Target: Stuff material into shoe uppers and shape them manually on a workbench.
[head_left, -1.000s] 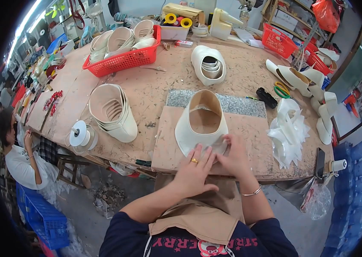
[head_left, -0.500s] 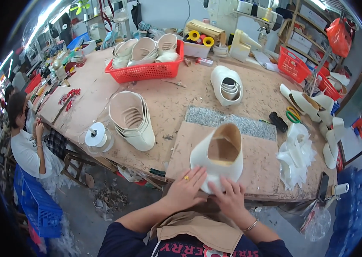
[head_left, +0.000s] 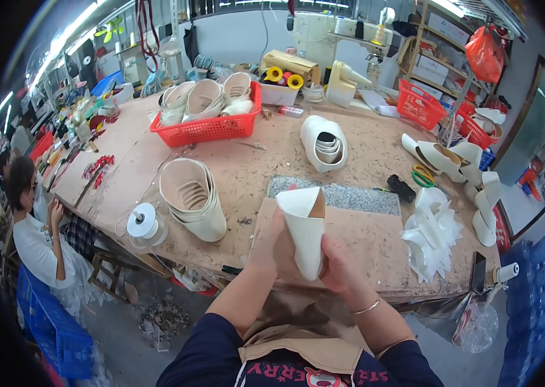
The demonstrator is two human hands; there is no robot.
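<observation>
Between my two hands I hold a white shoe upper (head_left: 306, 235) with a tan lining, lifted over the near edge of the worktable and turned on its side. My left hand (head_left: 277, 235) wraps its left side, the fingers mostly hidden behind it. My right hand (head_left: 339, 263) grips the lower right side near the toe, thumb on the outside. To the left stands a nested stack of white shoe uppers (head_left: 194, 200). Another nested set of uppers (head_left: 324, 143) lies farther back.
A red basket (head_left: 208, 132) of uppers stands at the back left. A thread spool (head_left: 145, 222) is at the left edge. On the right lie white pieces (head_left: 432, 235), green-and-orange scissors (head_left: 423, 175), a black object (head_left: 401, 188) and a row of uppers (head_left: 440, 158). A person (head_left: 37, 226) sits at left.
The shoe upper was resting on the table under both hands, opening upward. Now it is raised and turned sideways, with a hand on each side. The whole view has shifted slightly.
</observation>
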